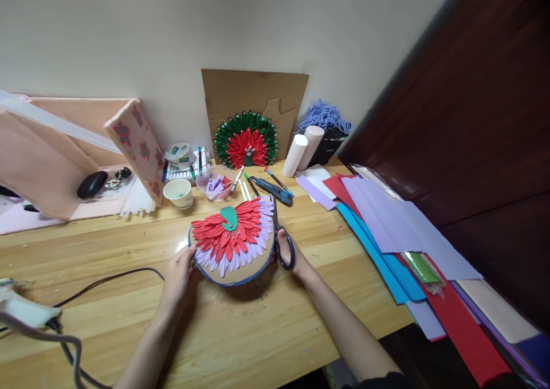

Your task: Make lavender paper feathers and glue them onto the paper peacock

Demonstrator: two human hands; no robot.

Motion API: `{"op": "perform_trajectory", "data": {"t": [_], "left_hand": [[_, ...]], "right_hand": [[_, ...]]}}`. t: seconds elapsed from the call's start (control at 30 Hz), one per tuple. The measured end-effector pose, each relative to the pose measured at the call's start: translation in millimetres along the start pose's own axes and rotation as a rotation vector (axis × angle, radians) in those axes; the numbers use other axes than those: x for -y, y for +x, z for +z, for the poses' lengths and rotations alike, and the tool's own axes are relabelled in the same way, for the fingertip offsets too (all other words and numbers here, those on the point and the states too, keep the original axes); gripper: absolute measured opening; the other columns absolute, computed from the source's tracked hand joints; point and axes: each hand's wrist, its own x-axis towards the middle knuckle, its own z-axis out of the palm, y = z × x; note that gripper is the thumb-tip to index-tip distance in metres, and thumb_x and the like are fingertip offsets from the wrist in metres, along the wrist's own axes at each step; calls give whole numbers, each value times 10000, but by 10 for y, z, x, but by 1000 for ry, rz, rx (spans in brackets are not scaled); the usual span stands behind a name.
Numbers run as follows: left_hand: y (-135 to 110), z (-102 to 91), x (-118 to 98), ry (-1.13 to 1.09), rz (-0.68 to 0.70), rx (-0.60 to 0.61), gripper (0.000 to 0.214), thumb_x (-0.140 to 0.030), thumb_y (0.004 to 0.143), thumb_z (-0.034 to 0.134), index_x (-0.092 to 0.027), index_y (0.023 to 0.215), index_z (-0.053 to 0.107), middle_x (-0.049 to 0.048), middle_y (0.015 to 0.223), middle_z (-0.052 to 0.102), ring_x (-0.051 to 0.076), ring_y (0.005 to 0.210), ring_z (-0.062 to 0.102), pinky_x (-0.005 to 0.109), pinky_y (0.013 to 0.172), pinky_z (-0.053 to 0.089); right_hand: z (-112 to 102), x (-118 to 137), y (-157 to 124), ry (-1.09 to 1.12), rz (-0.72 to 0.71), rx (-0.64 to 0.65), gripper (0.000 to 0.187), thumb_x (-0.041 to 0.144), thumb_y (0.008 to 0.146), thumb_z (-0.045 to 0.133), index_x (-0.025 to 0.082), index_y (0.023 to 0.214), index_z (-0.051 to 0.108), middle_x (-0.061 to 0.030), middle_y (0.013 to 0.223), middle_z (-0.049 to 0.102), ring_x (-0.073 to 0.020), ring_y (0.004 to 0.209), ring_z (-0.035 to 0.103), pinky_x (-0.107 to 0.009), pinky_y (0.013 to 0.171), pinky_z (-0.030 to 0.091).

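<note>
A rounded cardboard piece (244, 271) with a blue rim carries rows of red petals (243, 234), an outer row of lilac petals (215, 263) and a green bird-shaped piece (229, 218). My left hand (183, 266) pinches its left edge. On the opposite side, my right hand (292, 254) has black-handled scissors (287, 254), their blades pointing away along the right edge by the lilac petals. The right fingers are partly hidden behind the handles and the cardboard.
Behind stand a cardboard sheet with a green-and-red fan (251, 142), a paper cup (179, 194), a plastic bowl (215, 184) and cutters (272, 190). Coloured sheets (387, 217) lie right. A glue gun (28, 309) with its cable is at left, a pink box (137, 148) behind.
</note>
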Motion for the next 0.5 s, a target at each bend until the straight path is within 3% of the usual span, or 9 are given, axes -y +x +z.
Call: {"op": "perform_trajectory", "data": {"t": [0.1, 0.5], "left_hand": [[39, -47, -8, 7, 16, -69, 337, -464, 618, 660, -141, 601, 564, -20, 552, 534, 105, 506, 439, 200, 456, 326], [108, -158, -231, -98, 88, -322, 269, -375, 614, 653, -125, 715, 653, 3, 648, 664, 139, 605, 578, 217, 552, 448]], "right_hand": [[27, 12, -14, 33, -9, -35, 702, 864, 631, 271, 189, 683, 458, 32, 490, 425, -113, 396, 460, -252, 416, 416], [42, 76, -87, 87, 126, 229, 695, 863, 560, 386, 189, 729, 411, 86, 495, 376, -53, 373, 379, -192, 386, 381]]}}
